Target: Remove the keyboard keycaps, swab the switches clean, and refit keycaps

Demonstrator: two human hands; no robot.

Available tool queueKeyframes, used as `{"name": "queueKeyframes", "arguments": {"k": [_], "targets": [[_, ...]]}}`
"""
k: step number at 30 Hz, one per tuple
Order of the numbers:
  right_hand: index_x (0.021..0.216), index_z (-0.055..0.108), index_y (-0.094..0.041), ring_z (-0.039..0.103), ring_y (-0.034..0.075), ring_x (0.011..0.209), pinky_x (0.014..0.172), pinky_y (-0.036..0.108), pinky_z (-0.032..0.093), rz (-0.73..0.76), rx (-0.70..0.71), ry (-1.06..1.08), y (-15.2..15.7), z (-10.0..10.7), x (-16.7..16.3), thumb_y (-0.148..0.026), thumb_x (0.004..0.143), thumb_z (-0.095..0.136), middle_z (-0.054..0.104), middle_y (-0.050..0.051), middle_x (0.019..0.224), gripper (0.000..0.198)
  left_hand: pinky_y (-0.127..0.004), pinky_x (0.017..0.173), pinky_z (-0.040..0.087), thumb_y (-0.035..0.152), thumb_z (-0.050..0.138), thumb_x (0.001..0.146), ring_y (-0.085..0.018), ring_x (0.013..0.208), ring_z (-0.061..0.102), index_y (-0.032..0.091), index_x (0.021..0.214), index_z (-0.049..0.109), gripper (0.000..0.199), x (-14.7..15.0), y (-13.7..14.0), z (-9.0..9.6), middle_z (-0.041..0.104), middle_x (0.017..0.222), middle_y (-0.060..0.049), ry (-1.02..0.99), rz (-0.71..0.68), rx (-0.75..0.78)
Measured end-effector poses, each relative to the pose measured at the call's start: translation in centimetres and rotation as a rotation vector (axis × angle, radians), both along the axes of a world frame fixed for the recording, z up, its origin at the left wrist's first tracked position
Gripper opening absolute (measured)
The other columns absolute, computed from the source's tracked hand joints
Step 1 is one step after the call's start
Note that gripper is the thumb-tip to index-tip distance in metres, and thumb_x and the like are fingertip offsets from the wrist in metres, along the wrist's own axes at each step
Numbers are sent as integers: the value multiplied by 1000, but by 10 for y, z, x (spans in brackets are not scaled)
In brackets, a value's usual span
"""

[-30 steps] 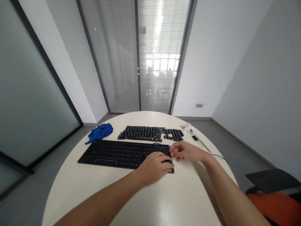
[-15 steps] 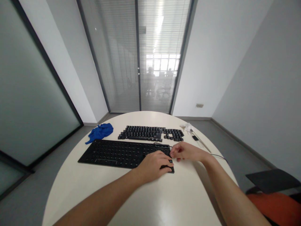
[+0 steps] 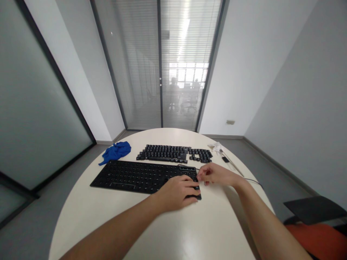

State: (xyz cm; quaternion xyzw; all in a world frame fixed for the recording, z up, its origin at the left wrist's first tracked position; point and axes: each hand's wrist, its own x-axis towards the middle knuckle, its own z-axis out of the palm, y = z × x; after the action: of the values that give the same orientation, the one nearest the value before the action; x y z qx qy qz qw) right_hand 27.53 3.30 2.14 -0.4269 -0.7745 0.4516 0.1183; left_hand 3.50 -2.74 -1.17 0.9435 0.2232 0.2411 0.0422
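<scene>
A black keyboard base [image 3: 127, 177] with its keycaps taken off lies across the table in front of me. My left hand [image 3: 177, 191] rests palm down over its right end, fingers stretched out and slightly apart, covering part of the number pad area. Beside the base's right edge, my right hand [image 3: 210, 174] has its fingertips pinched together; whatever may be between them is hidden. Behind the base, the loose black keycaps [image 3: 165, 152] are laid out in keyboard order, with a smaller number pad group [image 3: 204, 155] to their right.
A crumpled blue cloth [image 3: 116, 151] lies at the left on the round white table [image 3: 168, 231]. White tissue [image 3: 216, 146] and a thin stick-like tool [image 3: 233, 164] lie at the right, near a black cable [image 3: 255, 180]. A chair with an orange seat [image 3: 317, 238] stands at right.
The fingers of my left hand have shifted and spread slightly over the right end of the keyboard base. My right hand stays pinched in nearly the same place.
</scene>
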Motion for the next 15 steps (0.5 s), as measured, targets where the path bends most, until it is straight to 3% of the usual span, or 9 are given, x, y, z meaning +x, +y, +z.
{"name": "queueKeyframes", "arguments": {"k": [2, 5, 7, 15], "targets": [[86, 73, -13, 58, 16, 60, 57, 25, 42, -82, 111, 8, 5, 1, 6, -49, 83, 64, 65, 3, 65, 37, -36, 103, 47, 36, 64, 94, -22, 117, 57, 21, 115, 69, 27, -1, -1, -1, 65, 132, -4, 18, -3, 32], [87, 73, -16, 57, 17, 63, 59, 28, 41, -354, 432, -53, 18, -3, 19, -48, 84, 61, 68, 4, 72, 34, -36, 104, 46, 36, 62, 95, -22, 117, 57, 20, 119, 66, 29, -2, -2, -2, 65, 132, -4, 56, -15, 85], [92, 74, -19, 59, 19, 67, 64, 29, 42, -507, 573, -127, 26, -8, 28, -43, 82, 62, 70, 5, 78, 28, -36, 105, 45, 35, 61, 95, -22, 117, 57, 20, 121, 64, 30, -2, -2, -3, 65, 132, -4, 69, -19, 107], [104, 75, -19, 63, 20, 77, 68, 28, 43, -610, 606, -364, 38, -30, 44, -28, 75, 67, 72, 8, 100, 31, -37, 104, 46, 34, 56, 96, -21, 118, 60, 20, 125, 59, 31, -1, -9, 3, 64, 132, -7, 34, 65, 34]]}}
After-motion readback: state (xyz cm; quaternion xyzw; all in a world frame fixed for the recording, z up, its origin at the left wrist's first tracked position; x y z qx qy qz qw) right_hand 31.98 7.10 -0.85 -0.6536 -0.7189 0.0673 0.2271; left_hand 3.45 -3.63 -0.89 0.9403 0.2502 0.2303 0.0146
